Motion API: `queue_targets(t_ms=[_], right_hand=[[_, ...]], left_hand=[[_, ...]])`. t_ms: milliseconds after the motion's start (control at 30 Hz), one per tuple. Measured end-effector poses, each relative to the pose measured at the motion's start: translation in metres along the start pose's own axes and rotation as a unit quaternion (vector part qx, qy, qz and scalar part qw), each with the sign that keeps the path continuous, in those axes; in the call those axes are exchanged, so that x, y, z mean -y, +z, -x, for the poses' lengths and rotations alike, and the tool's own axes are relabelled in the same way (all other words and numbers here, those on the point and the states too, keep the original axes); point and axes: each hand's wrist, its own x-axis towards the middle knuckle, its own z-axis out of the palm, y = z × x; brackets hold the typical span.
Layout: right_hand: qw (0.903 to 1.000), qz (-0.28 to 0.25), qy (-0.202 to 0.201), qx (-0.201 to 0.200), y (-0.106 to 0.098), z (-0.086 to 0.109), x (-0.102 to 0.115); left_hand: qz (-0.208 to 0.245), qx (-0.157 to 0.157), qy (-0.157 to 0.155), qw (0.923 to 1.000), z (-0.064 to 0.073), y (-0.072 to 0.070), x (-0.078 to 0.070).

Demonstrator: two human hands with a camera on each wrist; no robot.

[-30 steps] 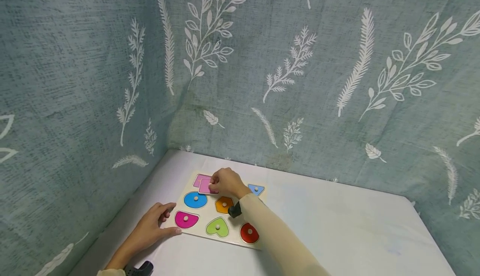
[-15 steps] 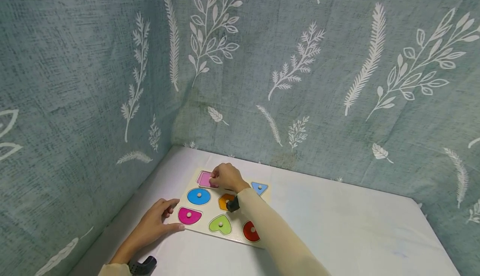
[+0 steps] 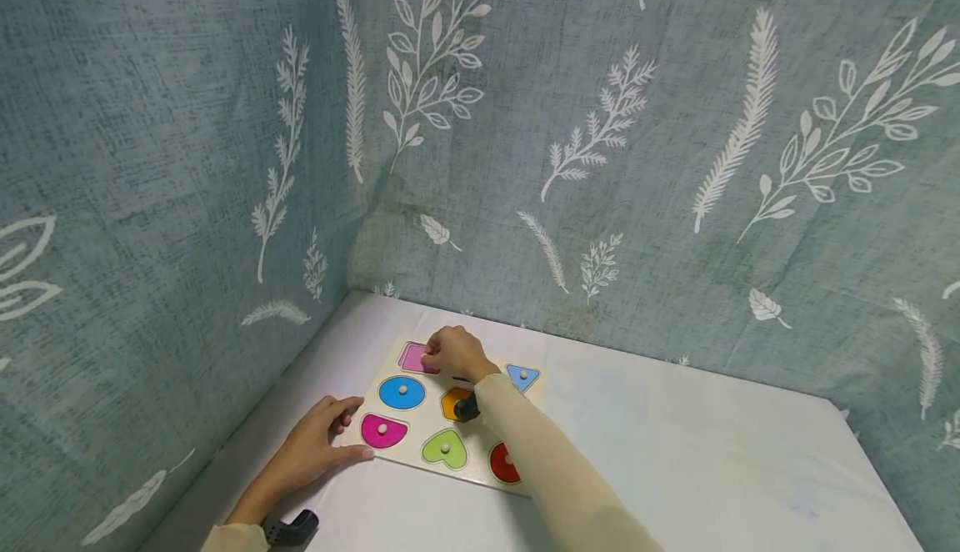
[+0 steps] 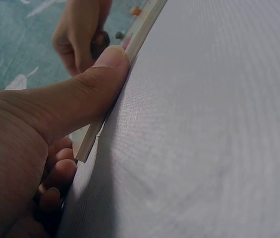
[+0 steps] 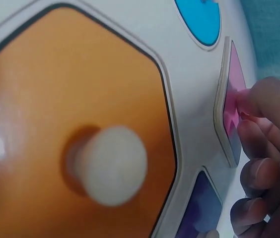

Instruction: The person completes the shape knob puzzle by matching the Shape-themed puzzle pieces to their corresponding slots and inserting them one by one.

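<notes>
A cream knob puzzle board (image 3: 418, 424) lies on the white cloth. At its upper left, my right hand (image 3: 457, 353) pinches the knob of a pink four-sided puzzle piece (image 3: 412, 358). The right wrist view shows that piece (image 5: 236, 69) with its thick wooden edge standing proud of the board, tilted over its place. My left hand (image 3: 311, 444) holds the near left corner, thumb (image 4: 107, 64) along the front edge and fingers curled by the left side. The fingers hide the pink piece's knob.
Seated in the board are a blue oval (image 3: 402, 392), a magenta half-round (image 3: 384, 431), a green heart (image 3: 445, 449), an orange hexagon (image 3: 452, 403), a red circle (image 3: 504, 462) and a blue triangle (image 3: 522, 377). My right forearm (image 3: 555, 460) covers part of the board. Patterned cloth walls (image 3: 480, 227) stand behind and left.
The pink piece has shifted up and left, from overlapping its recess to lying almost in line with it, pinched by my right hand throughout. The left hand stays at the corner.
</notes>
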Motion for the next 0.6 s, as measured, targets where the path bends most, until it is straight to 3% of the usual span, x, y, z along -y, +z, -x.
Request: queue_targets(t_ms=[600], right_hand=[[0.9995, 0.005, 0.004, -0.030, 0.0074, -0.0042, 0.0032]], left_hand=[[0.001, -0.002, 0.005, 1.0000, -0.0017, 0.0026, 0.0063]])
